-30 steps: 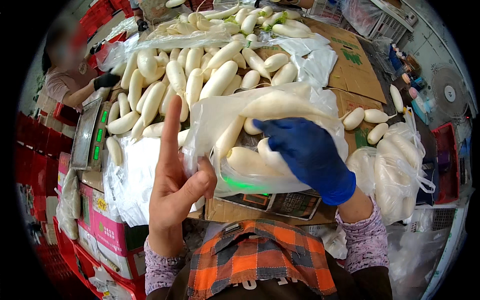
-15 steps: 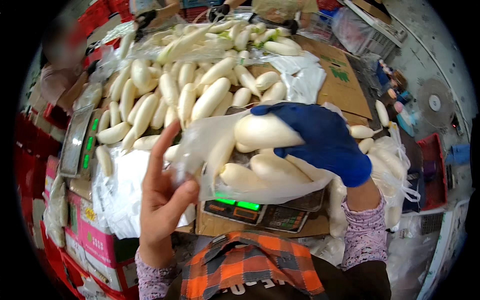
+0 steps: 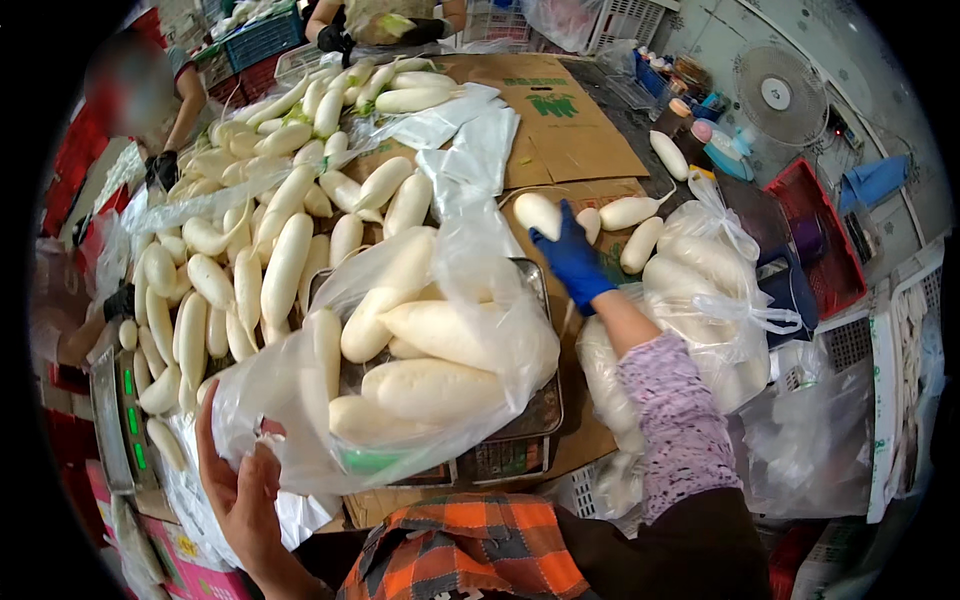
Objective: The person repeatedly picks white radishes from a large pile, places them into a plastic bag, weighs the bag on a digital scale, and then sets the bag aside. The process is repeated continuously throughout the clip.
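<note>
A clear plastic bag [image 3: 270,385] with several white radishes [image 3: 435,395] in it lies over a scale [image 3: 548,400]. My bare left hand [image 3: 245,490] pinches the bag's near left edge between thumb and fingers. To the right of the bag, my right hand [image 3: 578,265], in a blue glove, has its fingers round the near end of a white radish [image 3: 537,214] at the cardboard. A few loose radishes lie just beyond that hand, one of them thin-tailed [image 3: 628,212].
A large heap of radishes [image 3: 290,250] covers the left and far table. Filled, tied bags [image 3: 700,290] stand at right, near a red crate [image 3: 825,240]. Another scale [image 3: 112,420] is at far left. Co-workers' black-gloved hands [image 3: 160,170] are across the table.
My right hand has moved from over the bag to the cardboard at right. My left hand still holds the bag edge. The view has turned rightward.
</note>
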Motion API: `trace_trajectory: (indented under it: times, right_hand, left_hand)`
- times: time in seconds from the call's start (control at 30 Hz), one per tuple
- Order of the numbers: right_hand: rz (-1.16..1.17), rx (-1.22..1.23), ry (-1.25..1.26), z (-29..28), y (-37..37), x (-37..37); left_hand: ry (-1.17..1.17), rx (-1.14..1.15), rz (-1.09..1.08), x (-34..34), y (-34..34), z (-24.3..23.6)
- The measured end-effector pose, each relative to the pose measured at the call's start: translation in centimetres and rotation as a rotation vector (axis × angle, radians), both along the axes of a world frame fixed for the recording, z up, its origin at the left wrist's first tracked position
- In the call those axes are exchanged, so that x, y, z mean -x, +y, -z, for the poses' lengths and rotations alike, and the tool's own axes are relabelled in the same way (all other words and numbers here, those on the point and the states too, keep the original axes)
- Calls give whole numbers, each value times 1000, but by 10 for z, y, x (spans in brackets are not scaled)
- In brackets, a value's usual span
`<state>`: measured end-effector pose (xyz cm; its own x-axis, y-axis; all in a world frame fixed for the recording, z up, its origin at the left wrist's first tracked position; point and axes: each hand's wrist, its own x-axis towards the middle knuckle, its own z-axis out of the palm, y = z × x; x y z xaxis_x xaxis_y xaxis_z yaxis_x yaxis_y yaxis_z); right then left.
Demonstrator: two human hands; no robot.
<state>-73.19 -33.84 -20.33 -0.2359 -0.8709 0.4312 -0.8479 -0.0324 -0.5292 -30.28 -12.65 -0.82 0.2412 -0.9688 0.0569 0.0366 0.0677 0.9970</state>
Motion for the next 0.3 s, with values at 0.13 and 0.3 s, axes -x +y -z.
trace_trajectory:
  times: [0.13,0.3]
  right_hand:
    - [88,-231,327,-37,-21,-18]
    - [387,-394,35,-13,-29,23]
  left_hand:
    - [-35,0,-64,-12,9,0]
    - [15,28,-14,-32,12,23]
